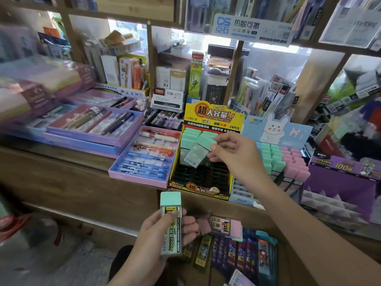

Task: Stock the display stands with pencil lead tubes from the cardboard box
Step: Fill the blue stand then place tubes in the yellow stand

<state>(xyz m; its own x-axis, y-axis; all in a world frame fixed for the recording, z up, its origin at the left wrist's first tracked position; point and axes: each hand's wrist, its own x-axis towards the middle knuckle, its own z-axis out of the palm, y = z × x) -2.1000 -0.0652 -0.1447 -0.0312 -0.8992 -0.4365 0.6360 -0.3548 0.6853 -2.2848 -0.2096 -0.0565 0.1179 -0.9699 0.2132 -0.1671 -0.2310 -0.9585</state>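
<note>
Right hand (233, 153): fingers pinch a mint-capped lead tube (196, 152) just above the yellow display stand (206, 187) | Left hand (160, 236): grips a second tube (171, 221) upright, below the shelf edge | Progress: back rows filled, front slots empty; spare tubes (228, 226) lie lower down, so most stocking seems left.

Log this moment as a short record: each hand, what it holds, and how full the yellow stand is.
right hand: pinches a mint-capped tube, tilted, over the yellow stand
left hand: grips a second mint-capped tube upright, below the shelf edge
yellow stand fill: mint tubes in the back rows; front slots bare
neighbour: blue rabbit stand, holding mint and pink tubes
spare stock: pink-capped tube and others lying low, right of the left hand
</note>
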